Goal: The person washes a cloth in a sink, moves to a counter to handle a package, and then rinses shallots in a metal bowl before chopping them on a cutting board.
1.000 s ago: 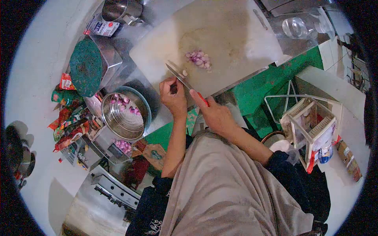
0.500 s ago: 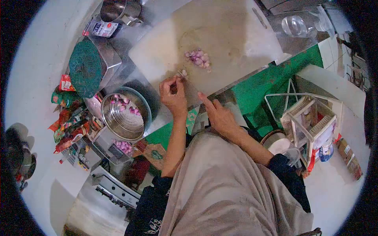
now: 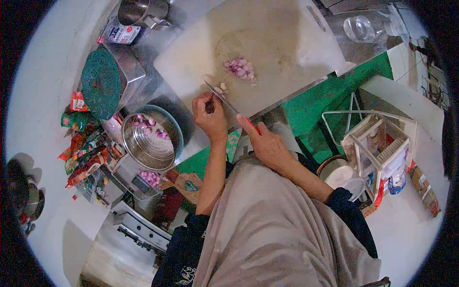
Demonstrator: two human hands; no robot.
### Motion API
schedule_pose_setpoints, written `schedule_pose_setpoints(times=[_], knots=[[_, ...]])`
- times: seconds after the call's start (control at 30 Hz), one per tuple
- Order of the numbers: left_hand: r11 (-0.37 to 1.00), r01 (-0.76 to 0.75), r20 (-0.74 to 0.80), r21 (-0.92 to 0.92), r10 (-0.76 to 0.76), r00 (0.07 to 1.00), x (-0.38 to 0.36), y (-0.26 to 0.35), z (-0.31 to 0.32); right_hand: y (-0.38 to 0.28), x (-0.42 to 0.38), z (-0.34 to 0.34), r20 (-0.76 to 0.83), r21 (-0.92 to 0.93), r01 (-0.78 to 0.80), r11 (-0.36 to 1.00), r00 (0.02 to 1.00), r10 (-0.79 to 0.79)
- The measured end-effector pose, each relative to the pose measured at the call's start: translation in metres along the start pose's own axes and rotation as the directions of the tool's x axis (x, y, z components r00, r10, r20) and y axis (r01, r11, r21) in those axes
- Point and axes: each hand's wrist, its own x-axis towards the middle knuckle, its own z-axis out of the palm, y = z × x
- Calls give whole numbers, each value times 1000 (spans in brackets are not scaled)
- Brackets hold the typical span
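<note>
My right hand [image 3: 270, 146] grips a knife by its red handle [image 3: 249, 126], index finger stretched along it. The blade [image 3: 222, 97] slants up and left over the near left edge of the white cutting board [image 3: 191, 52]. Close against the blade is my left hand [image 3: 210, 117], its fingers curled in a pinch on what looks like a shallot, mostly hidden by the fingertips. Small pale shallot pieces [image 3: 223, 88] lie just beyond the blade. Further up the board sits a pile of peeled purple-white shallots [image 3: 240, 68].
Left of the board stands a steel bowl [image 3: 148, 150] with some shallots inside. Below it, a clear container [image 3: 138, 184] holds more. A green-topped metal box [image 3: 100, 83], a steel pitcher [image 3: 143, 12] and food packets [image 3: 86, 160] line the left. A wooden rack [image 3: 377, 143] stands at right.
My right hand has turned the knife, so its blade and red handle now show clearly. The blade lies across the pieces at my left fingertips; my left hand has barely moved.
</note>
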Motion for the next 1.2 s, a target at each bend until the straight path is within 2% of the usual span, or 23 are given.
schedule_pose_setpoints(times=[0.1, 0.2, 0.3, 0.5, 0.6, 0.7, 0.77, 0.87, 0.97, 1.07, 1.2], knots=[[1000, -5, -10, 19, 5, 1000, 0, -2, 1, -1, -1, 0, -9, -40, -1, 999, 1000, 0], [998, 67, 30, 2, -67, 997, 0, 2, -2, -4, 1, -4, -15, -59, -2, 998, 1000, 2], [1000, 10, 1, 14, -10, 1000, -1, -2, 0, -5, 6, -5, -12, -63, -1, 998, 1000, 0], [995, 76, 20, -68, -75, 997, -1, 2, 1, -8, 30, -2, -31, -77, -13, 997, 999, 11], [1000, -10, -3, 17, 10, 1000, -2, -5, 3, -3, 38, 7, -44, -77, -21, 997, 999, 18], [997, 32, -10, -66, -32, 999, -4, -8, 5, 2, 30, 7, -31, -36, -26, 999, 999, 25], [998, 24, -6, -52, -25, 1000, -3, -9, 5, 5, 17, 1, -15, -17, -38, 999, 999, 38], [996, 62, 13, -57, -61, 998, -3, -3, 2, 8, 2, -4, 81, -21, -97, 995, 992, 98], [998, 32, 0, -45, -32, 999, -4, -3, 2, 11, -4, -1, -16, 74, -49, 996, 999, 50], [1000, 19, -2, -23, -19, 1000, -3, -1, 1, 1, -3, -9, 70, 37, -77, 996, 995, 74], [998, 60, -3, -20, -60, 998, -5, -9, 3, 0, -1, -8, 76, -11, -74, 997, 994, 74]])
